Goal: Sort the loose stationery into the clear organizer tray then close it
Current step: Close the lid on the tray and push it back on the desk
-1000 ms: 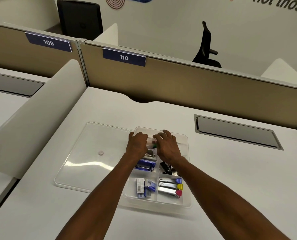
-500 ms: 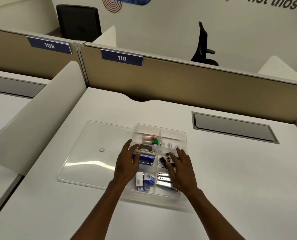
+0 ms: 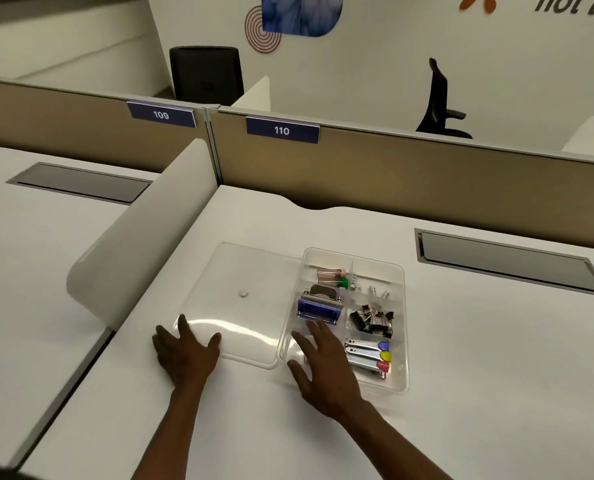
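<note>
Head view: sorting looks done — the organizer tray (image 3: 401,327) holds the binder clips (image 3: 371,320) and the rest. Its lid (image 3: 240,299) lies flat just left, unclosed; left hand (image 3: 184,353) and right hand (image 3: 323,368), fingers spread, grip nothing.

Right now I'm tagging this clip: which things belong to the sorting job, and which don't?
Job: clear organizer tray, lid, binder clips, left hand, right hand.
Not: desk number signs, office chairs, cable hatch.

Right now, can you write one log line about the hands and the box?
left hand: open, at lid corner | right hand: open, over tray near edge | lid: off, flat on desk | tray: filled
</note>
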The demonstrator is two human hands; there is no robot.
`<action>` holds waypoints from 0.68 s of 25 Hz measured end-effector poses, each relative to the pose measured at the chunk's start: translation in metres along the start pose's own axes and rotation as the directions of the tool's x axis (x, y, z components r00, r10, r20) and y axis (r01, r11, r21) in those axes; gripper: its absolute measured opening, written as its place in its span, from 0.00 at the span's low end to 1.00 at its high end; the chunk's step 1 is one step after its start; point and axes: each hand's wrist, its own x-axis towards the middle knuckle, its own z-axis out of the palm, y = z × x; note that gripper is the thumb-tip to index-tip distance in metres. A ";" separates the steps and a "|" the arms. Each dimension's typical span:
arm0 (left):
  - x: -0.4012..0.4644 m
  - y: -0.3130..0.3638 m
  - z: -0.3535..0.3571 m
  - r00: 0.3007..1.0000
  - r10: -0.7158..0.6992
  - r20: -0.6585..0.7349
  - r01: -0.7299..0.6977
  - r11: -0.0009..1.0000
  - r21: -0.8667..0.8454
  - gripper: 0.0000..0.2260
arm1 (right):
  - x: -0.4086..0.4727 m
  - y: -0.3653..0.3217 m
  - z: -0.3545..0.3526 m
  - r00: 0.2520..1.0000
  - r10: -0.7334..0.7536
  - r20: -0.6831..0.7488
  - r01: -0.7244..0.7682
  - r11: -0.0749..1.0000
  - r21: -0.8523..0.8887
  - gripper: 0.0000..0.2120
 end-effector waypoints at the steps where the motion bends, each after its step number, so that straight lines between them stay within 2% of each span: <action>1: 0.000 -0.008 -0.003 0.999 -0.026 0.027 0.026 1.000 0.014 0.41 | -0.001 -0.004 0.004 1.000 -0.021 0.012 0.022 0.998 -0.060 0.23; 3: 0.000 -0.020 -0.004 0.999 -0.004 0.038 0.003 1.000 0.020 0.42 | -0.001 -0.005 0.007 0.999 -0.032 0.024 0.035 0.991 -0.127 0.22; 8: 0.002 -0.026 -0.010 1.000 0.015 -0.025 -0.017 0.997 -0.069 0.45 | -0.004 -0.001 0.008 0.997 -0.051 0.054 0.059 0.986 -0.158 0.24; 10: 0.001 -0.023 -0.015 0.998 0.007 -0.064 -0.016 0.990 -0.141 0.50 | -0.005 -0.002 0.010 0.994 -0.067 0.085 0.083 0.976 -0.201 0.22; 13: -0.004 -0.016 -0.020 0.988 0.056 -0.141 -0.093 0.959 -0.269 0.55 | -0.007 -0.001 0.011 0.993 -0.015 0.114 0.038 0.979 -0.200 0.20; 15: -0.007 -0.013 -0.020 0.980 0.063 -0.188 -0.118 0.947 -0.300 0.56 | -0.011 0.000 0.012 0.995 -0.007 0.102 0.028 0.978 -0.206 0.20; 17: -0.008 -0.013 -0.018 0.984 0.028 -0.177 -0.084 0.945 -0.316 0.58 | -0.014 0.002 0.014 0.997 -0.020 0.080 0.038 0.971 -0.236 0.17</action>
